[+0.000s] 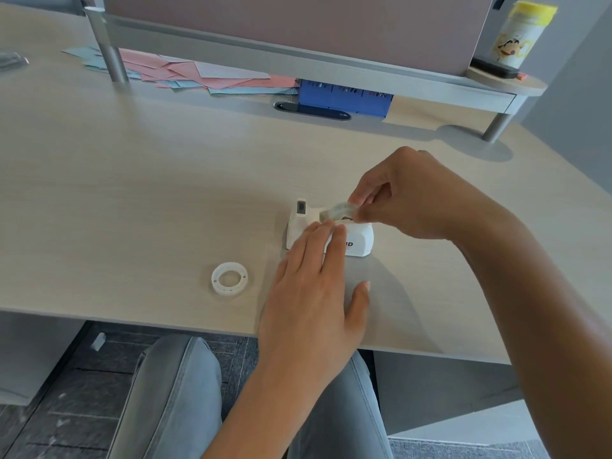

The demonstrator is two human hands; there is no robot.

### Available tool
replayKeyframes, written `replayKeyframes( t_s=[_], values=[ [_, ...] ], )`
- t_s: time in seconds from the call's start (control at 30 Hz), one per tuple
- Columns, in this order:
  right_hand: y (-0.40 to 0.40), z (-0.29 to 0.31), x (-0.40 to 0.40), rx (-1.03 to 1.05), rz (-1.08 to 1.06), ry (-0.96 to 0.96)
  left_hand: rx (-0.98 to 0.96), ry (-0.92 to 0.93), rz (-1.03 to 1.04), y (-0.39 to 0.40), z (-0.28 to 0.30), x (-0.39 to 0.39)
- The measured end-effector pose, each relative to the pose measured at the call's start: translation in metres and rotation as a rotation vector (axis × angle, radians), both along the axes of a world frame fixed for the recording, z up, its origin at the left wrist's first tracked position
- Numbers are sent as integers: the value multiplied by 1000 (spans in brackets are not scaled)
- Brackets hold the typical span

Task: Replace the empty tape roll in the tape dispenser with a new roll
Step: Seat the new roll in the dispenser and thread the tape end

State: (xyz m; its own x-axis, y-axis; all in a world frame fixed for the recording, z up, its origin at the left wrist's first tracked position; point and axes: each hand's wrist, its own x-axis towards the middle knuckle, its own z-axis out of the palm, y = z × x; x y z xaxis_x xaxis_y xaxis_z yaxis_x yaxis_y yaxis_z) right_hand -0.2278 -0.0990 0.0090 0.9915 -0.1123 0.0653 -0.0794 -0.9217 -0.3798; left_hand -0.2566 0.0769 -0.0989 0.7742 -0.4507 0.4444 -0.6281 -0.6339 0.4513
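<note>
A pale wood-grain desk (132, 180) fills most of the view, with a raised shelf (331, 66) on grey metal legs (107, 48) along its far edge, backed by a dull pink partition panel (298, 18). Pink and blue paper sheets (198, 74) and a blue box (344, 97) lie under the shelf beside a dark oval cable port (311, 110); a yellow-lidded canister (523, 31) stands on the shelf's right end. Below the desk's near edge lies dark grey carpet tile floor (66, 409).
</note>
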Motion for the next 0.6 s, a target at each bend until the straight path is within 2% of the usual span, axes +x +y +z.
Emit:
replayKeyframes(
  t_s=[0.13,0.23,0.37,0.6],
  values=[
    [-6,-26,-14,280,-64,-156,-239,118,22,-2,14,6],
    [-8,-43,-21,496,-104,-255,-356,111,109,-10,33,22],
    [-11,-50,-26,680,-106,-306,-325,126,174,-25,52,40],
    [-19,-59,-28,811,-62,-321,-239,118,285,-44,58,45]
  ],
)
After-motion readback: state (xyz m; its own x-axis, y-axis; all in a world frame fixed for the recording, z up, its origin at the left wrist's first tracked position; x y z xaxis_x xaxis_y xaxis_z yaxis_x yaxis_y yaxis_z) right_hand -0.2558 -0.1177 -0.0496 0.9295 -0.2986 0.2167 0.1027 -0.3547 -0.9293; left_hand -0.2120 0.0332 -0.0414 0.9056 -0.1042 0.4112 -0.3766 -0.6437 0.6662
